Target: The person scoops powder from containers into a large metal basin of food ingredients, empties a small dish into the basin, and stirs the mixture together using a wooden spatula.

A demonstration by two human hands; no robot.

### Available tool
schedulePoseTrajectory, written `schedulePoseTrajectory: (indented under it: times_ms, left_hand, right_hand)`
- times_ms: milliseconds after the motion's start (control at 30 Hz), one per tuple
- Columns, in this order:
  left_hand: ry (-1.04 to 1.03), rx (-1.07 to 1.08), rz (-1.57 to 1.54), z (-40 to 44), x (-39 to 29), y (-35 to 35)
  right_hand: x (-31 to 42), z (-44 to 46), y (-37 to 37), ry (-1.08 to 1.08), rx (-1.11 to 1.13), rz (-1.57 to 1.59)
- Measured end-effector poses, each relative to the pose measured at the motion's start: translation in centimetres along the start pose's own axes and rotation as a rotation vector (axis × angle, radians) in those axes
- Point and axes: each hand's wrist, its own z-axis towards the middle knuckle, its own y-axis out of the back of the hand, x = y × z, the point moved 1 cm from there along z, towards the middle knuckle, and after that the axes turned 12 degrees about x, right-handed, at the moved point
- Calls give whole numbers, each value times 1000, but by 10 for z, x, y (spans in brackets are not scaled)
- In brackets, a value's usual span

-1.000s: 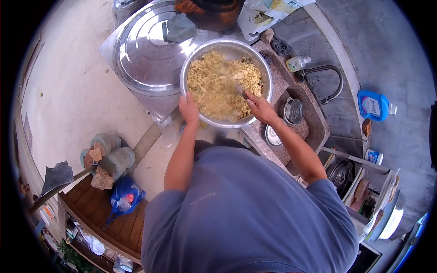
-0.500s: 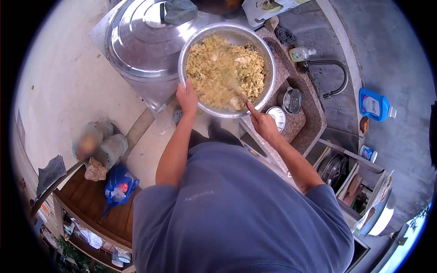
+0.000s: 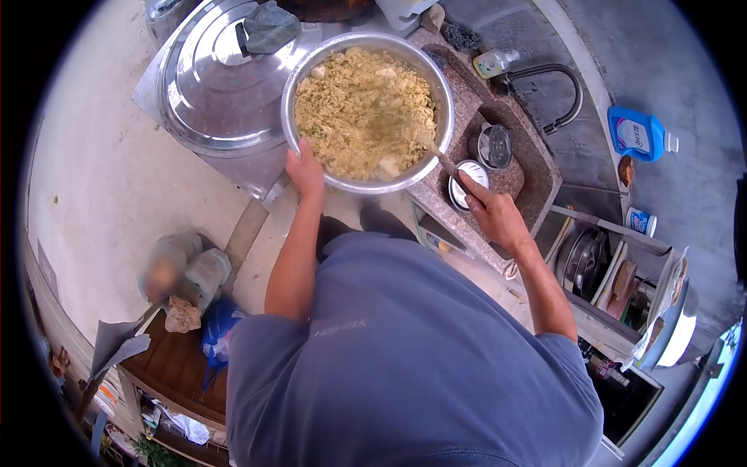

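A wide metal basin (image 3: pixel 366 186) full of a crumbly yellow food mixture (image 3: pixel 358 109) is in front of me, with a few paler lumps in it. My left hand (image 3: pixel 306 169) grips its near-left rim, the thumb up on the edge. In my right hand (image 3: pixel 498 216) is a long-handled utensil (image 3: pixel 445 163) with a dark grip. It slants over the right rim, its tip at the mixture's right edge; the shape of its head is not clear.
Left of the basin is a big domed metal lid (image 3: pixel 194 86) with a grey-green cloth (image 3: pixel 272 29) on top. To the right, a stone sink (image 3: pixel 545 175) holds a metal pot (image 3: pixel 495 146) and a bowl (image 3: pixel 469 184), beside a dark faucet (image 3: pixel 574 86) and a blue bottle (image 3: pixel 632 134).
My right hand has moved right and toward me, drawing the utensil out to the basin's right edge. My left hand remains on the rim. The whole view has shifted slightly.
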Motion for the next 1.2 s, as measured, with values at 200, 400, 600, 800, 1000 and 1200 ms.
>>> schedulePoseTrajectory:
  times_ms: [200, 400, 600, 800, 1000, 1200]
  left_hand:
    - [-70, 5, 16, 4, -2, 1]
    - [-57, 35, 20, 5, 5, 3]
    - [-20, 23, 60, -3, -16, 5]
    - [-48, 0, 21, 3, -4, 1]
    - [-11, -37, 10, -1, -18, 0]
    - [-25, -33, 18, -2, -12, 2]
  right_hand:
    - [-33, 64, -75, -20, -16, -108]
    - [-3, 142, -76, 50, -101, 45]
    - [27, 76, -20, 200, -136, 59]
    - [61, 133, -79, 299, -33, -132]
    - [-8, 124, -66, 196, 111, -444]
    - [-63, 93, -22, 246, 121, -481]
